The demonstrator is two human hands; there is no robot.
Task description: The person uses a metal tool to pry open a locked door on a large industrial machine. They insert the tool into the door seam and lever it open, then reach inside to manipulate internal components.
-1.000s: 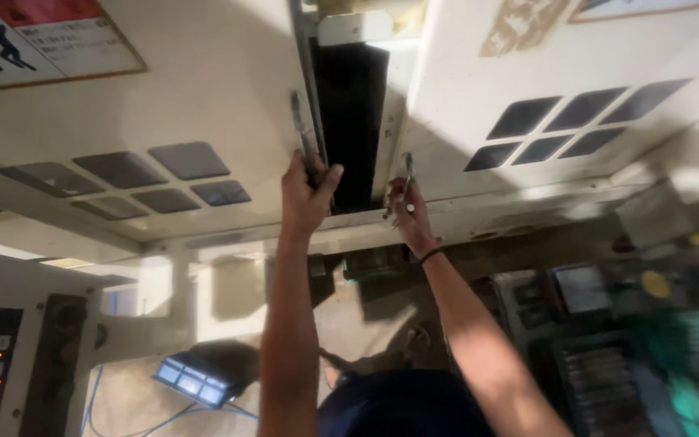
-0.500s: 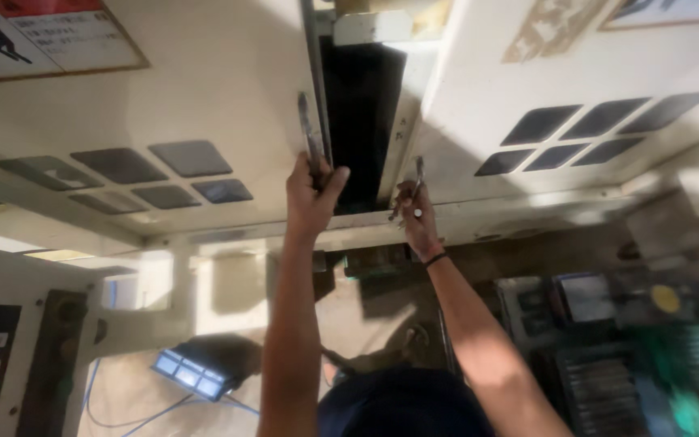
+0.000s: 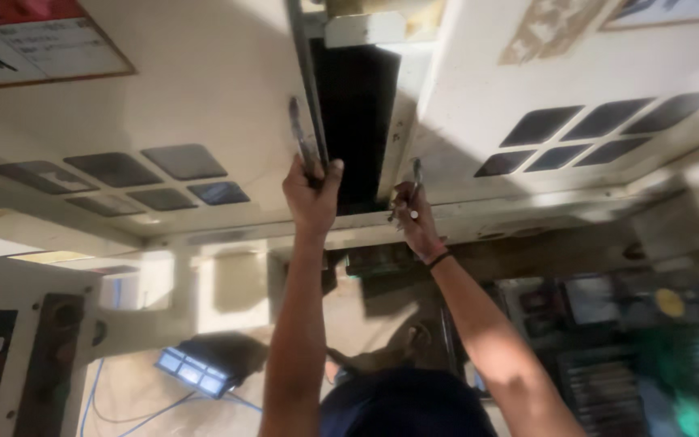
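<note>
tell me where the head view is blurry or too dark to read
Head view: the right edge is smeared with motion blur around the green machine parts; the dark slot between the cream panels shows no detail; sunlight washes out the panel; the left hand and right hand stay fairly sharp.

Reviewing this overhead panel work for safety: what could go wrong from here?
1. Both arms are stretched overhead. The left hand grips a long metal tool at the edge of the dark opening; a slip could drop it toward the person.
2. The right hand holds a thin tool at the opposite edge, fingers close to the gap, so a pinch seems possible.
3. The blue cable on the floor may trip someone.
</note>
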